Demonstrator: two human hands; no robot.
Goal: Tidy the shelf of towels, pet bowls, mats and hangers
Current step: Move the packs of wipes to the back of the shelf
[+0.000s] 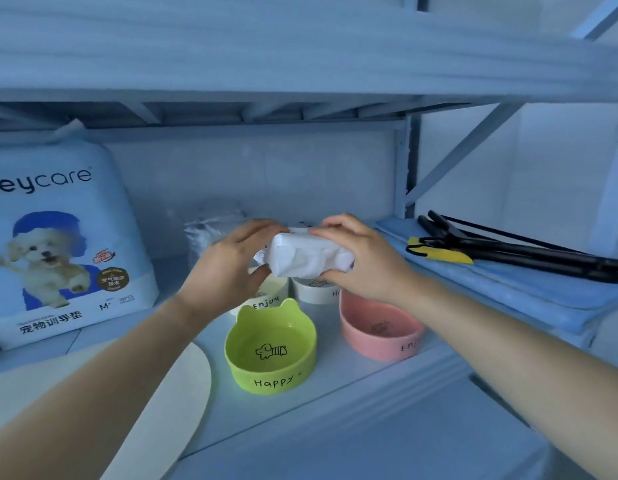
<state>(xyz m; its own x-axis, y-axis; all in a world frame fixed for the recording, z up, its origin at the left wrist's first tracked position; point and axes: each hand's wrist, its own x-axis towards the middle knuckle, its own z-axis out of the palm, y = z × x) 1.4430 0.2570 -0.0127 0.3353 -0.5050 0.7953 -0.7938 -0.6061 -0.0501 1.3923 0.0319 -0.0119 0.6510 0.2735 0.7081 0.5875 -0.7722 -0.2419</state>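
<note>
Gripping white packet (309, 255): left hand (231, 266), right hand (364, 259); "Happy" bowl (271, 355) nearby.

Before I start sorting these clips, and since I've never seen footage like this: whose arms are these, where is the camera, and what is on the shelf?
There is no machine here. A person is working with two bare hands. The single picture comes from a wide-angle camera worn on the person's head, looking forward and down, so the arms reach in from the bottom edge.

The left hand and the right hand together hold a soft white packet, one hand at each end, above the bowls.

On the shelf stand a green bowl, a pink bowl and, behind them, two white bowls. At the left stands a big pack of pet pads. At the right, black hangers lie on folded blue mats.
</note>
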